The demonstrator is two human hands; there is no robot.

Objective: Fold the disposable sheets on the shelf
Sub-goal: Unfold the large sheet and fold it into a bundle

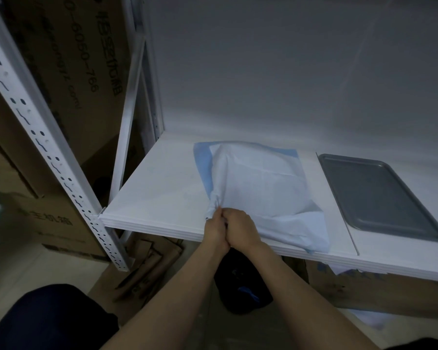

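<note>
A pale blue and white disposable sheet (261, 183) lies loosely folded on the white shelf (157, 188), its near right part hanging a little over the front edge. At the shelf's front edge my left hand (215, 227) and my right hand (240, 227) are pressed side by side. Both pinch the same gathered corner of the sheet, which bunches into a narrow twist just above my fingers. A blue underlayer shows along the sheet's left and far edges.
A grey metal tray (379, 195) lies on the shelf's right section. A perforated white upright (36, 127) stands at the left with cardboard boxes (61, 72) behind it. Flattened cardboard and a dark bag (240, 289) sit on the floor below.
</note>
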